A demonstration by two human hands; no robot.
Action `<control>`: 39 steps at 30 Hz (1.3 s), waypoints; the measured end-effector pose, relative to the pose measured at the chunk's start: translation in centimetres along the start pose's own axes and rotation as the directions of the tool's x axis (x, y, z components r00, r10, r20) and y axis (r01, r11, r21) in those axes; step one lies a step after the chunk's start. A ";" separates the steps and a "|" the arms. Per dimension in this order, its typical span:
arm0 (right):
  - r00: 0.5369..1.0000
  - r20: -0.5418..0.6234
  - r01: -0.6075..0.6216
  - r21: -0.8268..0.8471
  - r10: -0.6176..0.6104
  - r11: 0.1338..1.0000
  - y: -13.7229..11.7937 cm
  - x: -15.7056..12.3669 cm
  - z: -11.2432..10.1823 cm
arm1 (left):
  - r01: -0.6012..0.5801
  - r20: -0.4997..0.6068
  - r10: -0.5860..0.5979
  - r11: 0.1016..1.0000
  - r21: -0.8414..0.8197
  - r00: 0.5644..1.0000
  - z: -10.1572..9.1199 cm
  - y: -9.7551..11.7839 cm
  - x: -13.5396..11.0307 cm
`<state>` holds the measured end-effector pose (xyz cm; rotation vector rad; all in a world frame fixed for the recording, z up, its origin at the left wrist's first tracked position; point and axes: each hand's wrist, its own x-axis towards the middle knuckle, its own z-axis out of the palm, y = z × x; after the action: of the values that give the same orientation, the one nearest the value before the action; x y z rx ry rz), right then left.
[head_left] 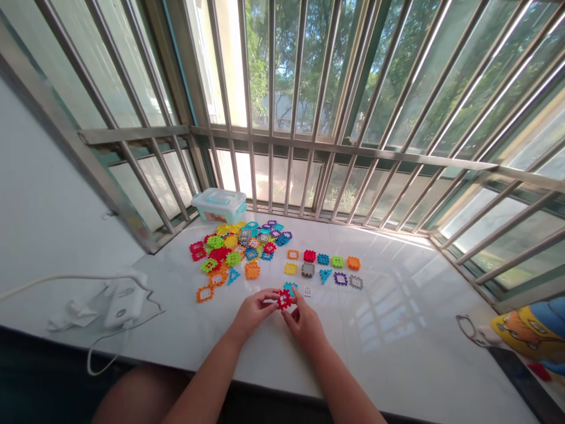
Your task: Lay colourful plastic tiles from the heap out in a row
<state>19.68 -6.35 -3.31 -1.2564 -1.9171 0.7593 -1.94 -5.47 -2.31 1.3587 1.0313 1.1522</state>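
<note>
Between my two hands is a red square building tile (283,300) with notched edges and an openwork middle. My left hand (255,313) grips its left edge with the fingertips. On the other side, my right hand (302,321) pinches it between thumb and finger. Just behind it lies a light-blue tile (290,288), partly covered by the red one and a finger. A small white tile (308,291) rests right of that. Farther back, tiles stand in two loose rows, among them a grey tile (308,270), a yellow tile (290,269) and a blue triangle tile (325,276).
A heap of mixed coloured tiles (230,242) spreads at the back left, before a lidded plastic box (219,205). A white power strip (126,303) with cables lies left. Toward the right edge are a yellow-and-blue figure (529,330) and a dark flat object (521,377). Metal window bars border the white surface.
</note>
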 end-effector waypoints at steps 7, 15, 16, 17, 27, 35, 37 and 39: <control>0.998 0.031 -0.062 -0.011 0.062 0.998 -0.2 0.1 -0.2 | -0.026 0.021 0.026 1.000 0.002 0.999 -0.3 -0.4 -0.1; 0.989 -0.075 0.112 -0.152 -0.124 0.982 -0.6 -0.3 0.4 | 0.136 -0.033 -0.145 0.972 -0.190 0.989 -0.4 -0.8 -0.2; 0.977 -0.092 0.172 -0.179 -0.191 0.969 -0.6 -0.2 0.3 | 0.137 -0.040 -0.147 0.972 -0.193 0.988 -0.4 -0.7 -0.2; 0.962 -0.093 0.234 -0.212 -0.257 0.949 -0.6 -0.2 0.2 | 0.134 -0.040 -0.144 0.973 -0.189 0.989 -0.3 -0.6 -0.2; 0.883 0.061 0.454 -0.368 -0.466 0.812 -1.8 0.4 -1.3 | 0.101 0.010 -0.100 0.988 -0.114 0.995 0.3 -0.3 -0.1; 0.931 0.062 0.350 -0.439 -0.360 0.827 -1.1 7.2 -8.7 | 0.089 -0.002 -0.090 0.995 -0.054 0.996 0.2 0.4 -0.5; 0.961 0.080 0.266 -0.529 -0.265 0.806 -0.1 10.1 -11.2 | 0.089 -0.024 -0.088 0.995 0.045 0.996 0.6 0.1 -0.5; 0.982 0.119 0.191 -0.622 -0.150 0.759 0.8 12.9 -13.3 | 0.057 -0.029 -0.053 0.983 0.175 0.998 1.2 -0.2 -0.5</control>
<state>27.39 7.15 6.81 -1.4131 -2.4071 0.0276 -0.81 -6.13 -2.60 1.4472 1.2038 1.0590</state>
